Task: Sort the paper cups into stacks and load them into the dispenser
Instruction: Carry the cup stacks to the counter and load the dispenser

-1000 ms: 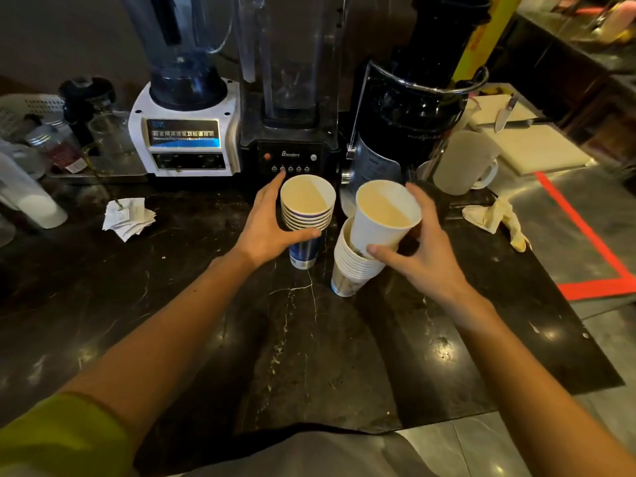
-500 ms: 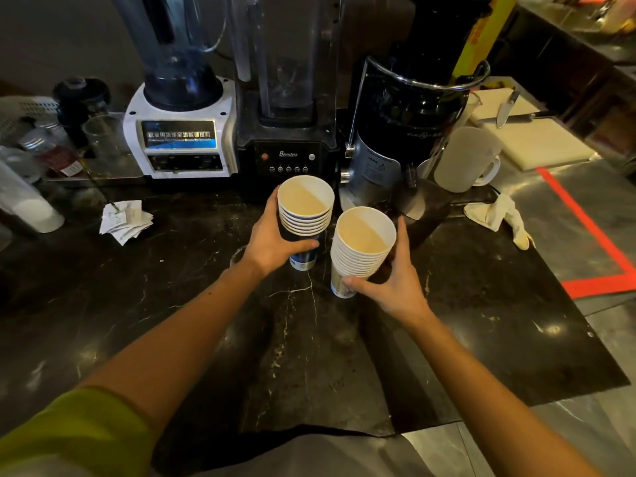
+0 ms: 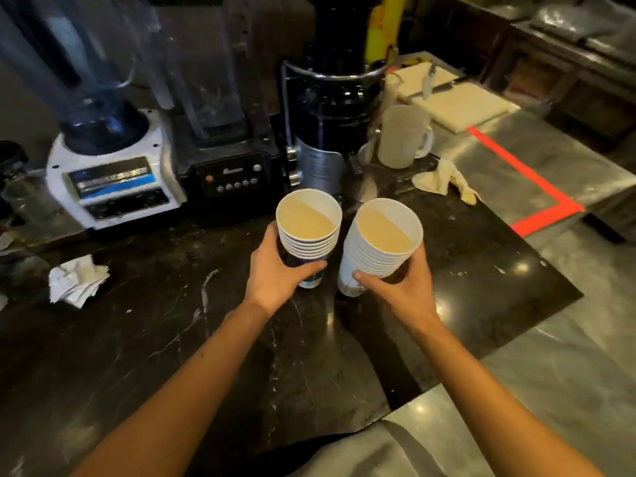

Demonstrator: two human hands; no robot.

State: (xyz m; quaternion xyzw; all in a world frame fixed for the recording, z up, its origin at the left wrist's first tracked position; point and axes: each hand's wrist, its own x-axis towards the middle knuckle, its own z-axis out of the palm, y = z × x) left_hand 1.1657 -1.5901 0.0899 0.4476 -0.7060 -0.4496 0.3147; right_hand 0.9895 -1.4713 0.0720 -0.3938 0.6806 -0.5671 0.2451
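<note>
Two stacks of paper cups were observed side by side, close but apart, above the dark marble counter [image 3: 172, 339] in front of the appliances. The blue-banded stack [image 3: 308, 232] was gripped by the left hand [image 3: 275, 273], fingers and thumb curled round its lower cups. The white stack [image 3: 382, 242], tilted slightly leftward, was gripped likewise by the right hand [image 3: 401, 290]. Whether either base touched the counter could not be determined. A white blender [image 3: 110, 173], a black blender [image 3: 227, 160] and a juicer [image 3: 327, 115] were noted behind, crumpled paper [image 3: 77, 280] to the left.
</note>
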